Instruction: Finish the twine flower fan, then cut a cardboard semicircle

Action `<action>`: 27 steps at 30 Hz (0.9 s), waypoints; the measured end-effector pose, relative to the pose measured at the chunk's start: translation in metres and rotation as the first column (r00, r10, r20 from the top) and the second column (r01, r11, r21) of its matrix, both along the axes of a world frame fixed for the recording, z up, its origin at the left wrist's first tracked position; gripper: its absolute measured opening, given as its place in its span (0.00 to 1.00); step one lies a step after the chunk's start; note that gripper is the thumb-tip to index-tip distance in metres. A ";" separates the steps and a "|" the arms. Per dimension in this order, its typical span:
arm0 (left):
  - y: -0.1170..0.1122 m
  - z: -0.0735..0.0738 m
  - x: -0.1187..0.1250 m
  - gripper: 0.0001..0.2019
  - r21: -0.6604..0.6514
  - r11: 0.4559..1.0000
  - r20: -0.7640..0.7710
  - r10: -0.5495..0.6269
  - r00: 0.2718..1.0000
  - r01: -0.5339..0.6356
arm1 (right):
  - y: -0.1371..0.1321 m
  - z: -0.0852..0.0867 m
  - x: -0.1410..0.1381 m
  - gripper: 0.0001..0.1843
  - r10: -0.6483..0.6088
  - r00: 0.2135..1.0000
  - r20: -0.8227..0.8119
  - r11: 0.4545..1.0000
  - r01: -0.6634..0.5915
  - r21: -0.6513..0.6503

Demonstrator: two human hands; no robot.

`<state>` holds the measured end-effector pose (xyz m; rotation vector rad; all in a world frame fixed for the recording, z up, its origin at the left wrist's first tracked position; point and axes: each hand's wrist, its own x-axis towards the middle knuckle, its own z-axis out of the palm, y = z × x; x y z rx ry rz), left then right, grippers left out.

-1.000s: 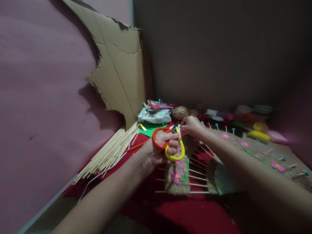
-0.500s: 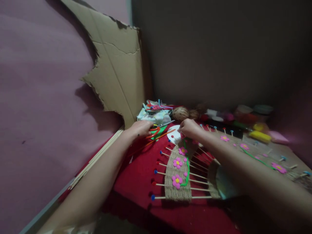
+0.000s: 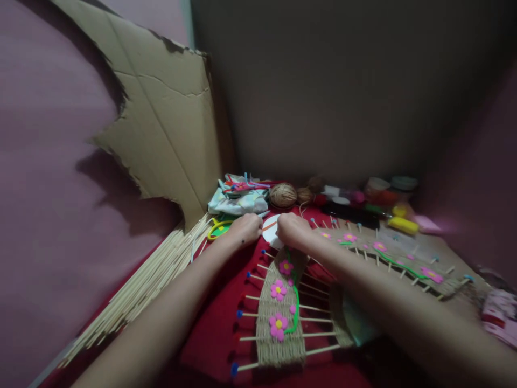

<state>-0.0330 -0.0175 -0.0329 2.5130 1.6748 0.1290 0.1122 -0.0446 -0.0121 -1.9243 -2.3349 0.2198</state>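
Observation:
In the head view, my left hand (image 3: 248,228) and my right hand (image 3: 294,230) are both closed, a short distance apart. A thin orange strip (image 3: 269,227) runs between them, gripped at both ends; its material is too blurred to name. Under it lies a white disc (image 3: 267,236), partly covered by my right hand. Nearest to me spreads a woven twine fan (image 3: 280,345) on thin sticks, with pink flowers, a green vine and red and blue tips. Left of my left hand, yellow scissor-like handles (image 3: 214,230) rest over a green piece (image 3: 221,230).
Many thin wooden sticks (image 3: 133,291) lie along the left wall beside torn cardboard (image 3: 161,124). Twine balls (image 3: 283,195) and a bundle with coloured strips (image 3: 238,200) stand behind my hands. A second flowered woven piece (image 3: 388,256) and yellow clay-like lump (image 3: 404,224) are at right.
My left hand has moved off the yellow handles and closer to my right hand, onto the orange strip. Less of the strip shows now. The camera view has turned slightly right.

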 end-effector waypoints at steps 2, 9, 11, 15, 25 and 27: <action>0.005 -0.002 0.009 0.12 -0.022 1.000 -0.009 0.021 1.000 -0.021 | -0.003 -0.001 0.000 0.12 0.010 1.000 -0.003 1.000 -0.010 -0.006; 0.018 0.018 0.010 0.05 0.025 0.997 0.161 0.063 0.985 -0.068 | -0.011 0.034 0.054 0.12 0.053 0.991 -0.123 0.996 -0.043 0.084; 0.016 0.019 0.012 0.04 0.051 0.997 0.238 0.041 0.970 -0.054 | -0.019 0.045 0.077 0.14 0.031 0.983 -0.179 0.995 -0.014 0.099; 0.008 0.010 0.017 0.04 0.114 0.992 0.366 0.006 0.930 -0.051 | -0.039 0.047 0.113 0.13 -0.120 0.901 -0.416 0.989 0.147 0.033; 0.009 -0.011 0.016 0.05 0.059 0.991 0.529 0.073 0.845 -0.123 | -0.064 0.034 0.173 0.13 -0.322 0.696 -0.642 0.896 0.443 0.031; 0.010 -0.014 0.016 0.06 0.025 0.993 0.544 0.086 0.835 -0.119 | -0.065 0.030 0.187 0.13 -0.342 0.664 -0.664 0.873 0.486 0.036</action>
